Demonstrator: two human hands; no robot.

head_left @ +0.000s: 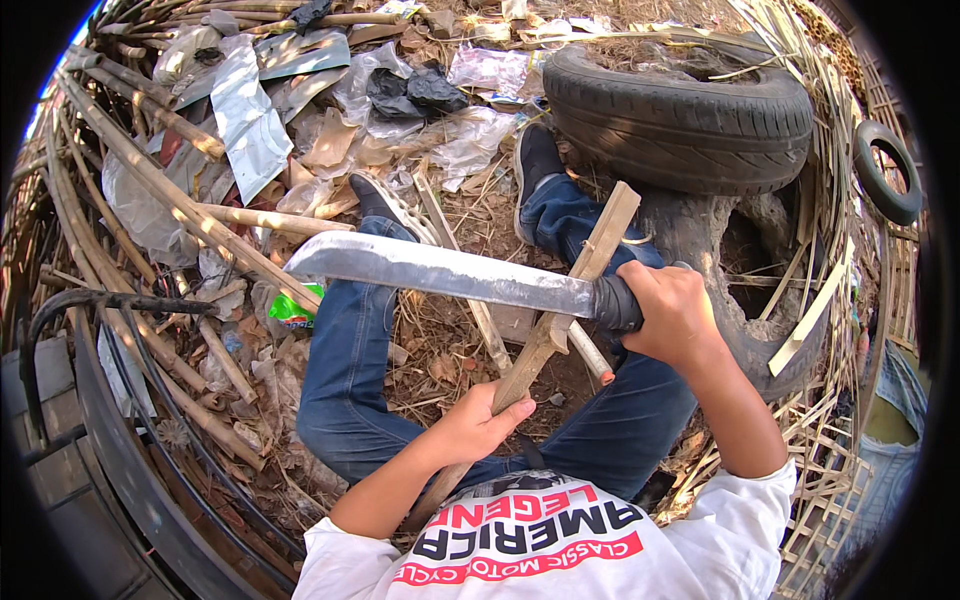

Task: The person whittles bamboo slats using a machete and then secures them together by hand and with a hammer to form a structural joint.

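My right hand point(668, 312) is closed round the black-wrapped handle of a machete point(440, 272). Its long, worn steel blade points left and crosses over a wooden stick point(540, 345) close to the handle. My left hand point(478, 425) grips that stick lower down, with the fingers wrapped round it. The stick slants from my lap up to the right, past my right knee. Where the blade crosses, a raised sliver of wood shows on the stick. Another thin wooden strip point(462, 270) lies on the ground between my legs, partly hidden under the blade.
A large tyre point(680, 120) lies ahead on the right, with a smaller tyre point(887, 172) farther right. Bamboo poles point(190, 215) and plastic litter point(380, 95) cover the left and far ground. A dark metal frame point(110, 450) stands at the lower left. Woven bamboo strips point(825, 480) lie right.
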